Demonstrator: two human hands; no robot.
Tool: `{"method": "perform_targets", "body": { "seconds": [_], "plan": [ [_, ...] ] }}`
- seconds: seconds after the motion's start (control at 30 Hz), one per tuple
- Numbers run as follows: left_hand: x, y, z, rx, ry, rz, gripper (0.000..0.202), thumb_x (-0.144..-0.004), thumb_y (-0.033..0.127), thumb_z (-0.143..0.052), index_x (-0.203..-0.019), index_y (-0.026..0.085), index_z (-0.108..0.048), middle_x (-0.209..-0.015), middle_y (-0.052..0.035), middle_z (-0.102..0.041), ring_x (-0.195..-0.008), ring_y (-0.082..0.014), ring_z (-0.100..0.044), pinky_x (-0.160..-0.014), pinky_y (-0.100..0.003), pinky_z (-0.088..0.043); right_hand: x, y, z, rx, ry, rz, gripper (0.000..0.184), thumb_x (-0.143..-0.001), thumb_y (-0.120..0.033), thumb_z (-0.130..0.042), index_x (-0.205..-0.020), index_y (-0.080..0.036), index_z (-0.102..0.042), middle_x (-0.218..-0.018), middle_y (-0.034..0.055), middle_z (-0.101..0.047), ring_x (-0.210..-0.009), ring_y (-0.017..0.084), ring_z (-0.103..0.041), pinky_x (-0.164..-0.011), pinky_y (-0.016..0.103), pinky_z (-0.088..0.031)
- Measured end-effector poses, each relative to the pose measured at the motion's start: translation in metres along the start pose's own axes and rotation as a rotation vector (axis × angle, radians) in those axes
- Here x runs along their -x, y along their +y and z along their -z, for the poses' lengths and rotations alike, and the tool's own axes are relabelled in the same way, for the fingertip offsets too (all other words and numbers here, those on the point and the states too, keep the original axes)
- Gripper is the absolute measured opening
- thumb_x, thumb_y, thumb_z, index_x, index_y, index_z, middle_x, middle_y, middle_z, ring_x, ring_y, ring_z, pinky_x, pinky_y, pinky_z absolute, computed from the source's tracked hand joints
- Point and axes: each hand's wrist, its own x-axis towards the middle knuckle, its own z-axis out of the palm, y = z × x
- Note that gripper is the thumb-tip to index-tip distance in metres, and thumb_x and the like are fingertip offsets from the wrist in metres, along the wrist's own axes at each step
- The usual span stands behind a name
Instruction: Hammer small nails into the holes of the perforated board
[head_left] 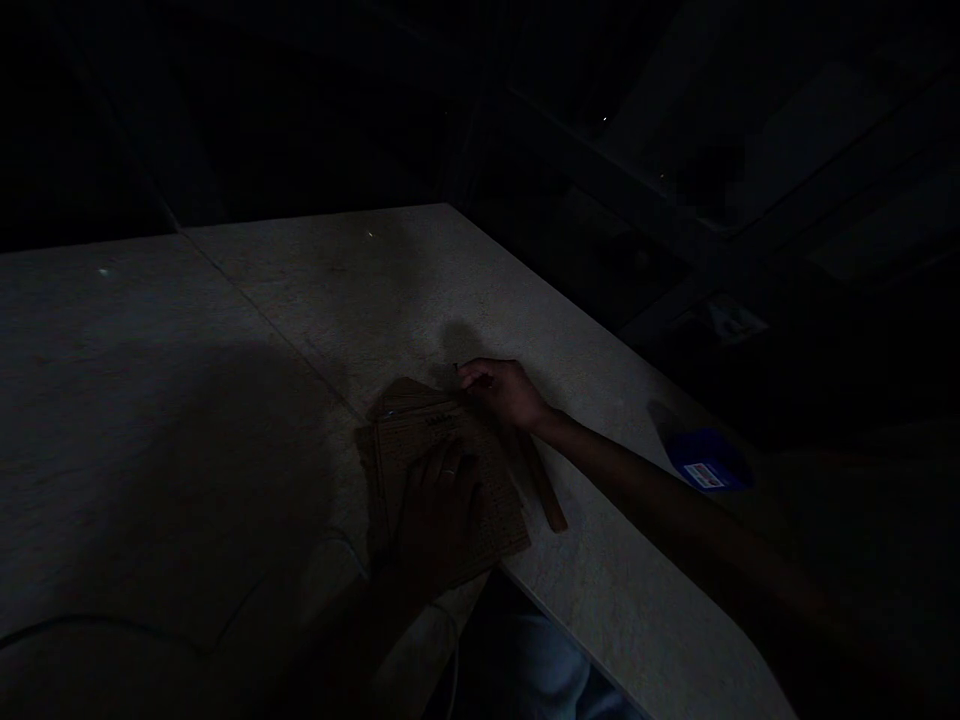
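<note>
In the dim light, a stack of brown printed sheets (499, 515), paper or thin card, lies on the table. My left hand (439, 500), a ring on one finger, rests over the middle of the stack with its fingers stretched out on it. Just past the stack's upper right corner, my right hand (499, 388) is closed in a pinch. A tiny dark tip shows at its fingertips, too small to name. Below the right wrist lies a narrow brown strip (551, 495), partly covered by that hand.
The pale table (300, 290) has a seam running across it. At its right edge stands a blue container (709, 460) with a white label. A thin cable (112, 622) runs over the lower left. Dark shapes fill the background, too dim to make out.
</note>
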Motion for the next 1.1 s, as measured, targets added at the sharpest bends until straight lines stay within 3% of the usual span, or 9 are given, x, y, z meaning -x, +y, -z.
{"method": "perform_targets", "body": {
  "seconds": [0.1,0.27,0.4,0.57,0.63,0.7,0.83,0.93,1.1],
  "plan": [
    [0.0,0.001,0.001,-0.002,0.001,-0.001,0.03,-0.096,0.025,-0.052,-0.122,0.019,-0.067,-0.142,-0.0144,-0.06,-0.132,-0.033,-0.052,-0.104,-0.051,-0.041,-0.017,0.022,-0.001,-0.096,0.107,-0.151,0.027,-0.069,-0.001,-0.066,-0.089,-0.017,-0.075,-0.083,0.0014,-0.078,-0.08,0.018,-0.075,-0.08,0.031,-0.058],
    [0.0,0.001,0.0,-0.003,0.007,-0.009,0.031,-0.096,0.024,-0.051,-0.122,0.018,-0.067,-0.143,-0.0146,-0.06,-0.134,-0.0325,-0.05,-0.107,-0.052,-0.04,-0.043,0.045,-0.015,-0.124,0.129,-0.176,0.019,-0.069,-0.007,-0.067,-0.083,-0.019,-0.073,-0.077,0.0009,-0.077,-0.075,0.018,-0.075,-0.073,0.031,-0.06],
    [0.001,0.001,-0.001,-0.009,0.011,0.0,0.031,-0.096,0.025,-0.052,-0.122,0.018,-0.067,-0.141,-0.0145,-0.061,-0.133,-0.0324,-0.051,-0.106,-0.052,-0.041,-0.05,0.046,-0.025,-0.12,0.138,-0.154,0.019,-0.076,-0.012,-0.065,-0.09,-0.019,-0.075,-0.086,0.0035,-0.079,-0.083,0.019,-0.076,-0.082,0.034,-0.06],
    [0.002,0.002,-0.002,-0.018,0.001,0.007,0.032,-0.097,0.027,-0.051,-0.124,0.018,-0.066,-0.14,-0.0147,-0.061,-0.133,-0.0327,-0.052,-0.106,-0.051,-0.041,-0.04,0.027,-0.02,-0.078,0.171,-0.133,0.02,-0.085,-0.015,-0.063,-0.101,-0.018,-0.075,-0.099,0.0069,-0.079,-0.095,0.02,-0.073,-0.093,0.036,-0.055],
    [0.003,0.001,-0.003,-0.022,-0.004,0.007,0.033,-0.097,0.026,-0.051,-0.126,0.018,-0.065,-0.14,-0.0147,-0.062,-0.134,-0.0333,-0.051,-0.107,-0.052,-0.04,-0.029,0.012,-0.016,-0.033,0.128,-0.08,0.019,-0.092,-0.021,-0.061,-0.103,-0.018,-0.076,-0.101,0.0069,-0.078,-0.095,0.02,-0.073,-0.091,0.034,-0.054],
    [0.003,0.001,-0.004,-0.019,-0.009,0.0,0.033,-0.097,0.025,-0.051,-0.126,0.018,-0.065,-0.141,-0.0144,-0.061,-0.136,-0.0334,-0.05,-0.107,-0.052,-0.04,-0.015,-0.005,-0.013,0.057,-0.021,0.019,0.022,-0.097,-0.031,-0.06,-0.104,-0.019,-0.076,-0.103,0.007,-0.077,-0.095,0.021,-0.072,-0.087,0.033,-0.054],
    [0.001,0.002,0.0,-0.011,-0.031,0.011,0.033,-0.096,0.023,-0.052,-0.126,0.018,-0.065,-0.142,-0.0145,-0.061,-0.136,-0.0334,-0.05,-0.107,-0.052,-0.041,0.009,-0.032,-0.013,0.344,-0.305,0.156,0.028,-0.092,-0.046,-0.07,-0.105,-0.022,-0.077,-0.105,0.0082,-0.075,-0.095,0.025,-0.071,-0.081,0.035,-0.053],
    [-0.001,0.002,0.002,-0.014,-0.053,0.017,0.032,-0.095,0.024,-0.054,-0.125,0.018,-0.065,-0.141,-0.0142,-0.061,-0.135,-0.0342,-0.05,-0.106,-0.052,-0.042,0.016,-0.034,-0.017,0.413,-0.37,0.242,0.017,-0.094,-0.035,-0.071,-0.104,-0.024,-0.078,-0.11,0.0078,-0.074,-0.099,0.024,-0.071,-0.082,0.033,-0.053],
    [0.0,0.001,0.0,-0.032,-0.04,0.009,0.034,-0.096,0.025,-0.053,-0.128,0.017,-0.064,-0.143,-0.014,-0.06,-0.137,-0.0336,-0.048,-0.107,-0.051,-0.041,0.015,-0.02,-0.021,0.431,-0.324,0.289,0.015,-0.095,-0.019,-0.068,-0.103,-0.024,-0.079,-0.11,0.0058,-0.075,-0.1,0.021,-0.071,-0.084,0.03,-0.053]
  ]
}}
